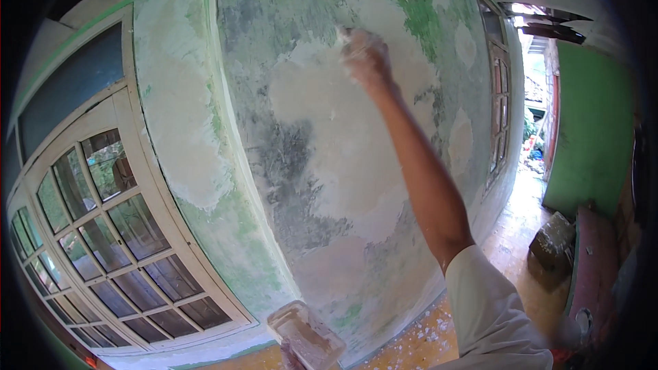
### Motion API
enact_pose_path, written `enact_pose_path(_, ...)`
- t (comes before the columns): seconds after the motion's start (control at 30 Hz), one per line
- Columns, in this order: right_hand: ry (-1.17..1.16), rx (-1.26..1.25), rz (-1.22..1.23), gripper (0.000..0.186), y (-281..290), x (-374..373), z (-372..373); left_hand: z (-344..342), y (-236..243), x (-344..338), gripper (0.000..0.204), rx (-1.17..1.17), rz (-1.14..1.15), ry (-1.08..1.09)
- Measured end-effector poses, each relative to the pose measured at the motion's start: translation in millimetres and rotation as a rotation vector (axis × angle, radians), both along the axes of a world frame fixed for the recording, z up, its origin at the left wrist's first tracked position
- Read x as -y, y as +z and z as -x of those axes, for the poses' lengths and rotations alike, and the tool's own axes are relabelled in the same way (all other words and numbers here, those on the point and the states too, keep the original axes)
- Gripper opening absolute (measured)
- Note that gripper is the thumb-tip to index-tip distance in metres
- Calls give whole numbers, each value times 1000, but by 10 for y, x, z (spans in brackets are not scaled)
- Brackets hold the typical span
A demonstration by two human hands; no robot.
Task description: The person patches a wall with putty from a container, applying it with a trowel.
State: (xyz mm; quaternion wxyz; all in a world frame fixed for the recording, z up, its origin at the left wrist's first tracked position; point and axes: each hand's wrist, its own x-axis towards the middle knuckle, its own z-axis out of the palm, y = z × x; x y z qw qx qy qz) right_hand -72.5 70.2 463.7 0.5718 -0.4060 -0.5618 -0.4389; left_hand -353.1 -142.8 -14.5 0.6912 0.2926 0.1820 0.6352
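My right hand (367,58) is raised at arm's length against the wall (281,185), smeared by motion. Its fingers look closed round something whitish that touches or nearly touches the surface; I cannot make out its kind. Pale filler patches (356,144) spread over the grey and green wall below that hand. At the lower edge my left hand (293,356) grips a shallow rectangular tray (312,332) coated with whitish paste. Only part of that hand shows beside the tray.
A white-framed window with many panes (110,233) fills the left side, beside a wall corner (240,137). Rightward are another window (499,89), a bright doorway, a green panel (593,130) and a splattered box (552,247). White flakes litter the floor (428,336).
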Motion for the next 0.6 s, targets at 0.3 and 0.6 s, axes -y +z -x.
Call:
enact_pose_path(0.3, 355, 362, 342, 13, -795, 524, 1242, -1076, -115, -15, 71, -2, 21, 13)
enact_pose_path(0.6, 116, 74, -108, 8, 124, 148, -152, -1437, -134, 43, 71, -6, 21, 60)
